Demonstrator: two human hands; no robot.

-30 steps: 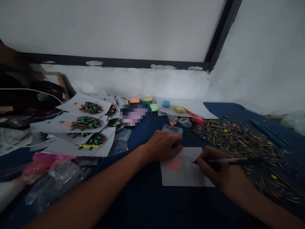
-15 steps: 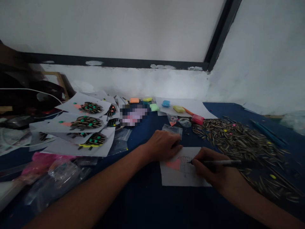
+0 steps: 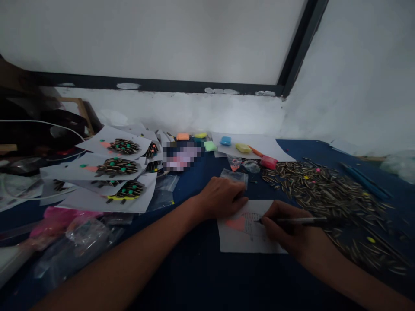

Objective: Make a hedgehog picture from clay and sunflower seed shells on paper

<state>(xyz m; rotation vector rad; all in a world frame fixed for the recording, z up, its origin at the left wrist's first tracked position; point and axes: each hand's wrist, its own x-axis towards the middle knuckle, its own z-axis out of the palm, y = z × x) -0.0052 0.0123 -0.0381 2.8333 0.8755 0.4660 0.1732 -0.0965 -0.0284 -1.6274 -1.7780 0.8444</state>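
A white sheet of paper (image 3: 233,244) lies on the dark blue cloth in front of me. On it is a drawing (image 3: 249,224) with a salmon-coloured patch (image 3: 236,223) and rows of dark marks in a rounded outline. My left hand (image 3: 223,196) rests on the sheet's upper left corner, its fingers curled and holding the paper down. My right hand (image 3: 285,222) is closed around a dark pen (image 3: 303,220). The pen's tip is at the right part of the drawing; its exact contact with the paper is too small to tell.
Striped sunflower seeds (image 3: 324,185) lie heaped at right. Finished-looking seed pictures on white sheets (image 3: 73,168) overlap at left, above crumpled clear plastic bags (image 3: 87,233). Coloured clay packs, including a blue pack (image 3: 225,141) and a pink pack (image 3: 269,162), sit along the back.
The pen's rear end has shifted slightly left in my right hand. My left hand and the sheet stay in place.
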